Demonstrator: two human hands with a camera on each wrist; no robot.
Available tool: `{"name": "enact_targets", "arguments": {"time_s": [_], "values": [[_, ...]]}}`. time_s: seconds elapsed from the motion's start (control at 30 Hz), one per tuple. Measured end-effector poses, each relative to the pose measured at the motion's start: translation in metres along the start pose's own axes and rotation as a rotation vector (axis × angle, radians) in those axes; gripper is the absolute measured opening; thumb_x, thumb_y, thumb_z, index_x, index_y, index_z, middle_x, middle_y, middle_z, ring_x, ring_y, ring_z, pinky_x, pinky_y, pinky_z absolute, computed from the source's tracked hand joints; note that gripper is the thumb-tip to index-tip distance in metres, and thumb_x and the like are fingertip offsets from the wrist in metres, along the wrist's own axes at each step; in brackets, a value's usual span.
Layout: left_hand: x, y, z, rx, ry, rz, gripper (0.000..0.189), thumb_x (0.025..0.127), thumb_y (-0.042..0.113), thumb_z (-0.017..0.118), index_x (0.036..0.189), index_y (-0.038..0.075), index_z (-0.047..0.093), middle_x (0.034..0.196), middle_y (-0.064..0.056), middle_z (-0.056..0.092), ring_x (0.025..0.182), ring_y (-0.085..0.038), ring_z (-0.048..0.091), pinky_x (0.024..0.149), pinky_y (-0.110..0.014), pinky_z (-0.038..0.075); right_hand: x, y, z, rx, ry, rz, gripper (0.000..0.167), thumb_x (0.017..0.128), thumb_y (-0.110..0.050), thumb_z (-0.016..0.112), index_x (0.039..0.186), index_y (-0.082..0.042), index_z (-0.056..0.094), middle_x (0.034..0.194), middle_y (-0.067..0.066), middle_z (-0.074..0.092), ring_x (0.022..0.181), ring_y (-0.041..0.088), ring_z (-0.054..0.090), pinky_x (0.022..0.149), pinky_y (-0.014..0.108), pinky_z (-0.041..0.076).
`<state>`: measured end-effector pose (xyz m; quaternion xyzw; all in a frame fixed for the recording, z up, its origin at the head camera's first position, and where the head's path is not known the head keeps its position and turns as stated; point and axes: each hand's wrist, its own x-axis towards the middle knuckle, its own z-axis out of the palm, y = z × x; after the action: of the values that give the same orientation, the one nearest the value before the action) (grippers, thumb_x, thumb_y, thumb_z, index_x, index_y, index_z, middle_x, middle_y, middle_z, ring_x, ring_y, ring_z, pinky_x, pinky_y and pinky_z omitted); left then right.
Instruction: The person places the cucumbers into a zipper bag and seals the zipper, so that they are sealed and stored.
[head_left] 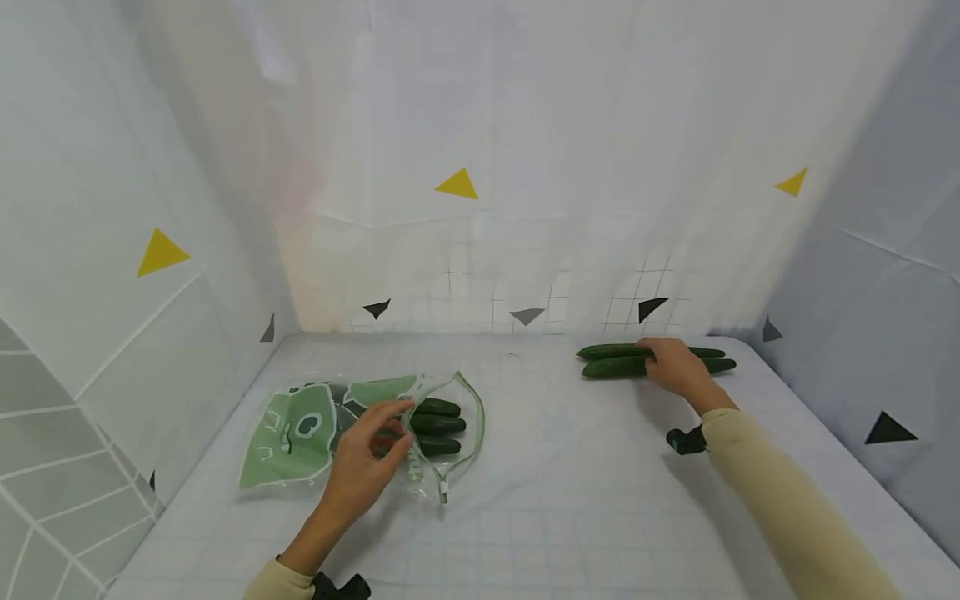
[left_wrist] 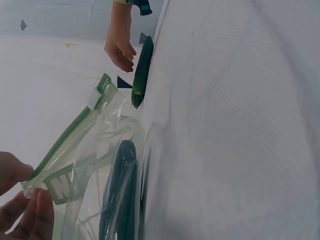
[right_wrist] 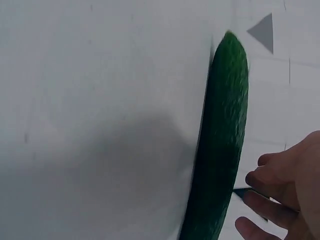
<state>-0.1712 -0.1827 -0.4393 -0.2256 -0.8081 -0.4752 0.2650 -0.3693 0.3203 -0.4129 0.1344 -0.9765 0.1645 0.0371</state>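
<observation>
A clear plastic zip bag (head_left: 291, 433) with a green printed pattern lies on its side at the left, its mouth spread towards the right. Three cucumbers (head_left: 438, 425) show inside the mouth. My left hand (head_left: 363, 462) pinches the bag's rim (left_wrist: 67, 135) between thumb and fingers. Two more cucumbers lie side by side at the back right, a front cucumber (head_left: 611, 367) and a rear cucumber (head_left: 603, 352). Over them reaches my right hand (head_left: 675, 368). In the right wrist view its loosely bent fingers (right_wrist: 272, 207) are beside a cucumber (right_wrist: 220, 135), with nothing between them.
A white cloth-covered table (head_left: 547, 500) carries everything. White sheeting (head_left: 600, 125) with yellow, grey and black triangles rises behind it, and further panels stand at the left and right sides. Bare tabletop lies between the bag and the two cucumbers.
</observation>
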Motion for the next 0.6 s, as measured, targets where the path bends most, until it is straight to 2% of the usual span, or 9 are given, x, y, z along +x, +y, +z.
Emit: {"name": "enact_targets", "arguments": {"time_s": [0.03,0.17,0.33,0.43,0.6], "values": [[0.000,0.000,0.000,0.000,0.000,0.000,0.049,0.091,-0.005,0.078,0.137,0.007,0.066,0.133,-0.004,0.064,0.094,-0.017,0.065,0.074,-0.033,0.060,0.000,0.006,-0.001,-0.003,-0.010,0.019,0.047,0.097,0.002,0.048,0.142,0.006,0.056,0.140,0.035,0.054,0.112,0.046,0.058,0.078,0.055,0.050],[0.000,-0.001,0.000,0.004,0.002,0.004,0.049,0.091,-0.005,0.078,0.137,0.007,0.066,0.132,-0.004,0.064,0.094,-0.018,0.065,0.074,-0.033,0.060,0.001,0.024,-0.005,-0.023,-0.050,0.097,0.049,0.096,0.002,0.047,0.145,0.007,0.052,0.142,0.037,0.049,0.125,0.054,0.051,0.087,0.065,0.049],[-0.002,-0.002,0.000,-0.001,0.007,0.006,0.049,0.091,-0.005,0.077,0.137,0.007,0.066,0.132,-0.003,0.064,0.094,-0.019,0.065,0.074,-0.033,0.060,-0.004,0.046,-0.008,-0.064,-0.095,0.199,0.050,0.098,0.001,0.052,0.147,0.011,0.046,0.145,0.040,0.043,0.132,0.060,0.039,0.099,0.074,0.039],[-0.003,-0.002,0.001,-0.003,0.006,0.005,0.049,0.092,-0.005,0.077,0.138,0.008,0.066,0.132,-0.003,0.064,0.094,-0.019,0.065,0.073,-0.033,0.060,-0.009,0.062,-0.005,-0.092,-0.092,0.224,0.053,0.098,-0.001,0.055,0.147,0.013,0.043,0.146,0.041,0.041,0.132,0.062,0.036,0.101,0.075,0.036],[-0.001,-0.001,0.001,0.003,0.004,0.013,0.049,0.091,-0.005,0.077,0.137,0.008,0.066,0.132,-0.002,0.064,0.093,-0.018,0.065,0.073,-0.033,0.060,-0.022,0.085,-0.001,-0.111,-0.044,0.217,0.055,0.098,-0.003,0.057,0.148,0.012,0.040,0.147,0.042,0.038,0.131,0.064,0.035,0.101,0.077,0.034]]}}
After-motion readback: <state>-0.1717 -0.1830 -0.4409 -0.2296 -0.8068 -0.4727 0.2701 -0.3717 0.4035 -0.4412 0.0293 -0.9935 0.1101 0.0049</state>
